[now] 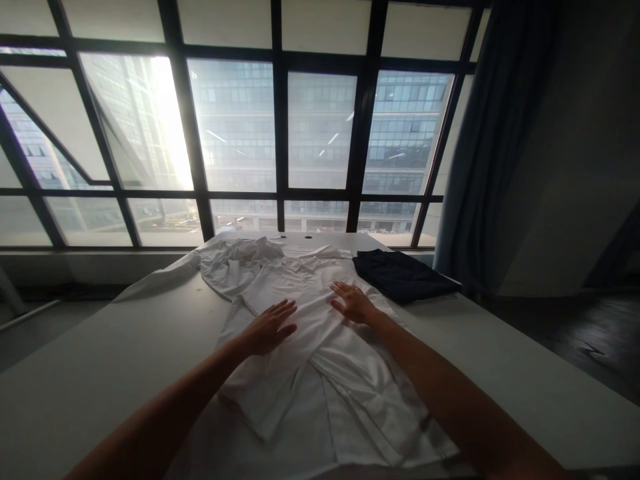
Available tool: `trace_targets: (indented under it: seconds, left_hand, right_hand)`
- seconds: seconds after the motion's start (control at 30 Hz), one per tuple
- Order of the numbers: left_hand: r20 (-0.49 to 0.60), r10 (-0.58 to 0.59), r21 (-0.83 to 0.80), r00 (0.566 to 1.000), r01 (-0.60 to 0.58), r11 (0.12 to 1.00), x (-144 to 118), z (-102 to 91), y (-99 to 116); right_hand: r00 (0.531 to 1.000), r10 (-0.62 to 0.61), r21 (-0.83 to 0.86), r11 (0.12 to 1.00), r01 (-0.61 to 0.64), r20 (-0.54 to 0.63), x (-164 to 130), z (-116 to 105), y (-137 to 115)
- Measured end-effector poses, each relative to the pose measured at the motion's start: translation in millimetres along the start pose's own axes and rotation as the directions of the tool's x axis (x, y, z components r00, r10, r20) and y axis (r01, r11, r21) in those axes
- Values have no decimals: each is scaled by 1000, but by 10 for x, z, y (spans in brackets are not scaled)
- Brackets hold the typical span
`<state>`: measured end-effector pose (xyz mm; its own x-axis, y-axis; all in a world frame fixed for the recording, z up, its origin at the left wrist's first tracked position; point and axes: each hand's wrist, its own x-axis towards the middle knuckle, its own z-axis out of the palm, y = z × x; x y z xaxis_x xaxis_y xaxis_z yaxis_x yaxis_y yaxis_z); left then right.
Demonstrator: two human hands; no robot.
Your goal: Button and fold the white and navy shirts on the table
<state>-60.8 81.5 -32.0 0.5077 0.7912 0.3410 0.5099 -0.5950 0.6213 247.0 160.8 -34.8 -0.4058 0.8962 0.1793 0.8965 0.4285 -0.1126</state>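
A white garment (310, 350) is spread on the table (125, 353). It is seemingly touched by 2 hands: the left hand (269, 329), fingers close together, and the right hand (354, 304), fingers slightly spread.

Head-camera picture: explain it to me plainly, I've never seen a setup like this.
There is no machine here. A person wears a camera on the head, looking forward and down, so you see roughly their own view. The two bare arms reaching in end in the left hand and right hand. Both look open, on or just above a white garment; neither grips anything visible. The garment lies on a pale table, with a dark cloth beyond the right hand. Behind is a large window.
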Motion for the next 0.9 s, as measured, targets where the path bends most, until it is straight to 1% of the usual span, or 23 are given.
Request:
trace_targets:
  seconds: [0.03, 0.07, 0.1, 0.13, 0.23, 0.33, 0.37, 0.4, 0.43, 0.5, 0.53, 0.57, 0.63, 0.7, 0.8, 0.9]
  left_hand:
    - [38, 9, 27, 999, -10, 1000, 4, 37, -46]
    - [104, 11, 62, 995, -17, 998, 1, 68, -87]
    - [166, 5, 99, 986, -22, 995, -6, 90, -122]
    - [206, 1, 129, 979, -28, 991, -15, 98, -147]
    - [240, 15, 160, 971, -55, 986, -22, 52, -158]
    - [286, 5, 157, 958, -52, 986, 43, -25, -71]
    - [293, -4, 159, 956, -44, 986, 80, -33, -24]
    - [280, -3, 163, 960, -44, 986, 119, -25, 28]
    - [255, 15, 169, 967, -60, 984, 158, 2, 81]
    - [219, 88, 189, 972, -130, 973, 216, 102, 172]
    - [228, 123, 201, 966, -170, 965, 230, 165, 204]
    - [255, 146, 213, 956, -203, 956, 235, 228, 224]
    - [315, 146, 241, 938, -228, 943, 223, 329, 237]
    - [328, 133, 268, 935, -227, 936, 192, 375, 240]
    - [329, 106, 286, 938, -206, 936, 88, 345, 290]
    - [392, 100, 249, 914, -210, 946, -130, 267, 419]
  right_hand:
    - [999, -28, 18, 999, 27, 43, 0, 21, -38]
    - [994, -37, 35, 999, 34, 103, -4, 38, -66]
    - [986, -35, 46, 999, 27, 161, -11, 48, -82]
    - [978, -27, 54, 998, 17, 207, -20, 47, -87]
    - [963, -20, 53, 999, 6, 268, -39, -34, -73]
    - [943, -22, 40, 999, 9, 333, 3, -186, -117]
    - [945, -24, 34, 999, 14, 327, 34, -225, -158]
    - [956, -35, 29, 999, 28, 292, 73, -248, -208]
    - [971, -57, 27, 998, 52, 230, 116, -252, -263]
    - [988, -112, 23, 994, 110, 109, 199, -195, -365]
    - [988, -127, 28, 992, 125, 92, 232, -143, -400]
    - [986, -131, 40, 991, 128, 106, 258, -82, -421]
    - [979, -118, 73, 992, 107, 168, 280, 36, -420]
    - [975, -109, 104, 991, 90, 192, 277, 114, -384]
    - [975, -112, 118, 989, 90, 193, 265, 146, -328]
    - [974, -119, 124, 988, 96, 194, 265, 144, -312]
